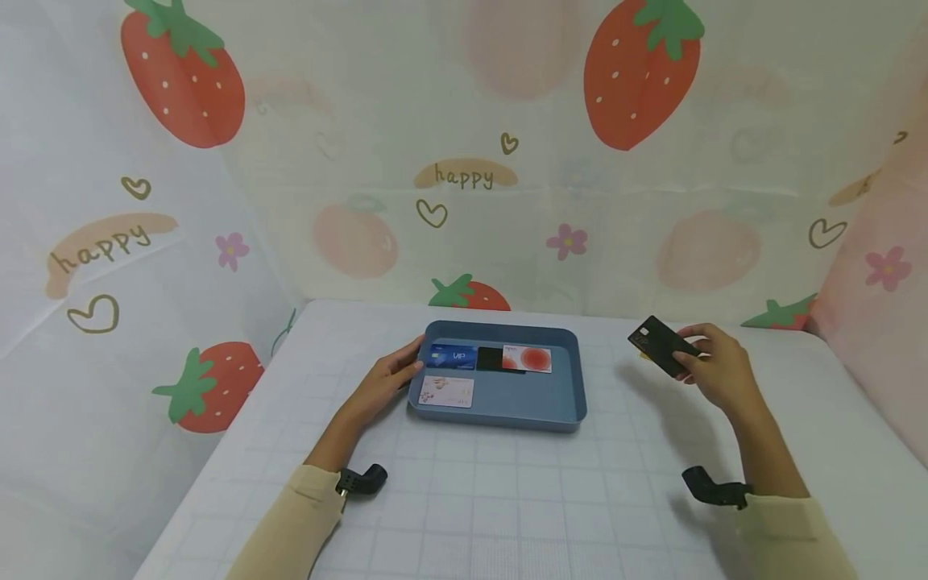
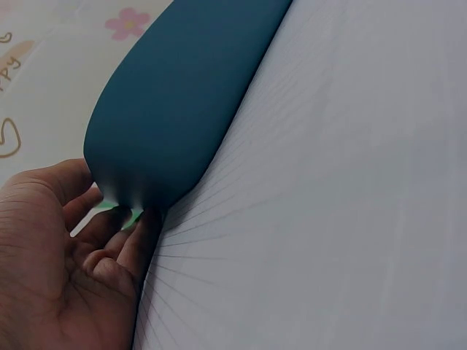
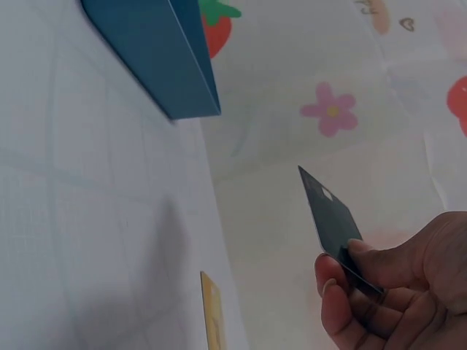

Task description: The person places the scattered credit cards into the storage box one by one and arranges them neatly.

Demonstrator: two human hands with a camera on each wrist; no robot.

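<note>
Right hand (image 1: pixel 714 362): pinches a black chip card (image 1: pixel 660 345) by its near end, thumb on 1 face, fingers behind. Card hangs tilted above the table (image 1: pixel 544 515), right of the tray and apart from it, chip end foremost. Likely light, stiff, smooth plastic; apt to slip on a loose pinch. Best hold: 2 long edges, or the end away from the chip.

Left hand (image 1: pixel 391 379): grips the blue tray (image 1: pixel 500 417) at its left end, fingers bent against the wall; pressure, cannot tell.

In tray, 4 cards: blue VIP card (image 1: pixel 453 357); 2nd black card (image 1: pixel 490 359), partly under a red-circle card (image 1: pixel 528 358); pale floral card (image 1: pixel 445 391) nearer.

Yellow card (image 3: pixel 213 313) below the right hand, mostly hidden in head view.

Beyond: strawberry-print backdrop (image 1: pixel 362 48).
</note>
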